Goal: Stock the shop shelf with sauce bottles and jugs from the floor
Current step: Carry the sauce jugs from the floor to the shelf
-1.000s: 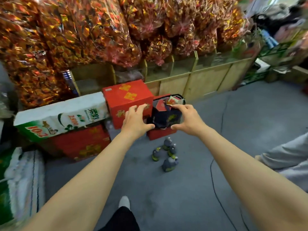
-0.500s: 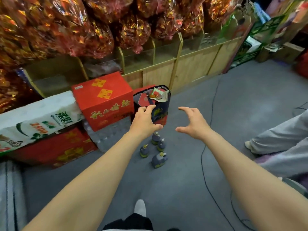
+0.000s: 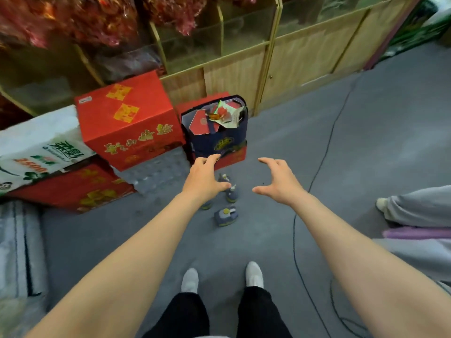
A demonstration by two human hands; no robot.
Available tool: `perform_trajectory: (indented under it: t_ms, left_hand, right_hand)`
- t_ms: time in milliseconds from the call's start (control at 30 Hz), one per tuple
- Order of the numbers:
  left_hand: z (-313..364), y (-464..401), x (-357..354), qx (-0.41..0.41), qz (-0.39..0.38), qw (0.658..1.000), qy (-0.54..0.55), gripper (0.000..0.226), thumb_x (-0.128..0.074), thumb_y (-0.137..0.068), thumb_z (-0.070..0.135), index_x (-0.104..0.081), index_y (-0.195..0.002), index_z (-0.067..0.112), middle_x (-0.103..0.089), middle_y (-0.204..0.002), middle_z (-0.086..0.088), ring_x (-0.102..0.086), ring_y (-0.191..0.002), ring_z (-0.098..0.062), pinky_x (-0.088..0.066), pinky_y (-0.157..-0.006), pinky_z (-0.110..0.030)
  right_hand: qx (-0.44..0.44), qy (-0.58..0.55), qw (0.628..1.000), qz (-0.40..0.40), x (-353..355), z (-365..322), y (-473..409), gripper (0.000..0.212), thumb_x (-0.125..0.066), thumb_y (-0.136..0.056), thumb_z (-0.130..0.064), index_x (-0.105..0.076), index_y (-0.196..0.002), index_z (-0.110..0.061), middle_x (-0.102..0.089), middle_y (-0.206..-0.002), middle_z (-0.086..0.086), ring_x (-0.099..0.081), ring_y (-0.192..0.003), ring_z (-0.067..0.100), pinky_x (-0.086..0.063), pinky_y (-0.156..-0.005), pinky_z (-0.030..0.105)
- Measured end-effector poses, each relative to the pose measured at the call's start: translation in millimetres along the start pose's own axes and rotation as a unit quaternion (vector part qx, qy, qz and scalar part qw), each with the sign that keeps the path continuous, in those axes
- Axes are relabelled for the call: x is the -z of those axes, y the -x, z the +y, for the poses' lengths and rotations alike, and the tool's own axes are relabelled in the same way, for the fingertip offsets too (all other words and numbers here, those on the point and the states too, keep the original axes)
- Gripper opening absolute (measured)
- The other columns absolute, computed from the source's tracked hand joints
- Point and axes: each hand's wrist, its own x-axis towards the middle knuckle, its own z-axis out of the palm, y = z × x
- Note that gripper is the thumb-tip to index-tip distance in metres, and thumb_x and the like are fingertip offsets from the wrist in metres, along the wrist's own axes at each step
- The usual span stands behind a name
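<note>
Both hands have let go of the blue bag [image 3: 217, 140] and dropped toward the bottles [image 3: 225, 214]. The left hand [image 3: 203, 179] and right hand [image 3: 277, 182] are spread wide and empty, so a pickup looks imminent.

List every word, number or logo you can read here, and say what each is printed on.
"2500": orange digits on the white and green paper pack at left.
Green Chinese characters on the same pack: too blurred to read.
Gold characters on the red carton: unreadable.
Gold emblem on the dark blue bag: unreadable.
</note>
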Motion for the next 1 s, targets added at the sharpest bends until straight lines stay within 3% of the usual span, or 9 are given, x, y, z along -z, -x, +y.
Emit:
perform_trajectory:
  t_ms: [267, 433, 567, 867, 933, 1000]
  left_hand:
    - [-44, -47, -87, 0.088, -0.033, 0.994, 0.052, 0.083, -0.084, -0.075, 0.036, -0.041, -0.145, 0.028, -0.041, -0.14, -0.012, -0.043, -0.131, -0.03, -0.036, -0.106, -0.034]
    - [-116, -82, -156, 0.135, -0.046, 0.987, 0.072, 0.086, -0.083, -0.075, 0.039, -0.041, -0.148, 0.02, -0.043, -0.147, -0.011, -0.039, -0.137, -0.028, -0.031, -0.109, -0.032]
    - [-183, -110, -223, 0.178, -0.033, 0.979, 0.097, 0.08, -0.085, -0.074, 0.039, -0.048, -0.143, 0.02, -0.05, -0.144, -0.011, -0.046, -0.133, -0.03, -0.037, -0.105, -0.034]
    - [-312, -192, -397, 0.19, -0.034, 0.965, 0.176, 0.089, -0.089, -0.069, 0.037, -0.047, -0.144, 0.018, -0.053, -0.143, -0.007, -0.049, -0.131, -0.022, -0.037, -0.098, -0.023]
    - [-338, -207, -433, 0.171, -0.027, 0.967, 0.187, 0.097, -0.091, -0.067, 0.035, -0.041, -0.148, 0.018, -0.047, -0.148, -0.006, -0.044, -0.135, -0.021, -0.033, -0.103, -0.021]
    - [-362, -217, -466, 0.154, -0.021, 0.968, 0.198, 0.109, -0.093, -0.062, 0.033, -0.035, -0.152, 0.017, -0.04, -0.153, -0.007, -0.038, -0.14, -0.022, -0.032, -0.113, -0.028]
  right_hand:
    - [-0.033, 0.019, 0.993, -0.107, -60, 79, -63, 0.088, -0.086, -0.074, -0.033, -0.038, -0.149, -0.029, -0.037, -0.147, 0.009, -0.041, -0.136, 0.028, -0.041, -0.109, 0.039]
    - [-0.072, 0.022, 0.984, -0.162, -143, 136, -102, 0.086, -0.085, -0.074, -0.032, -0.042, -0.147, -0.023, -0.039, -0.146, 0.013, -0.043, -0.135, 0.029, -0.037, -0.109, 0.034]
    - [-0.105, 0.014, 0.975, -0.194, -218, 187, -136, 0.082, -0.083, -0.078, -0.033, -0.042, -0.148, -0.022, -0.04, -0.145, 0.013, -0.046, -0.132, 0.03, -0.039, -0.107, 0.035]
    - [-0.104, -0.007, 0.979, -0.178, -374, 304, -229, 0.09, -0.087, -0.074, -0.036, -0.04, -0.149, -0.022, -0.047, -0.14, 0.015, -0.054, -0.125, 0.029, -0.044, -0.107, 0.042]
    - [-0.09, -0.008, 0.981, -0.174, -407, 328, -252, 0.097, -0.089, -0.072, -0.033, -0.035, -0.152, -0.024, -0.045, -0.143, 0.014, -0.052, -0.129, 0.026, -0.044, -0.109, 0.043]
    - [-0.068, -0.01, 0.982, -0.175, -438, 349, -272, 0.107, -0.09, -0.07, -0.031, -0.026, -0.156, -0.025, -0.042, -0.147, 0.015, -0.05, -0.133, 0.027, -0.043, -0.11, 0.046]
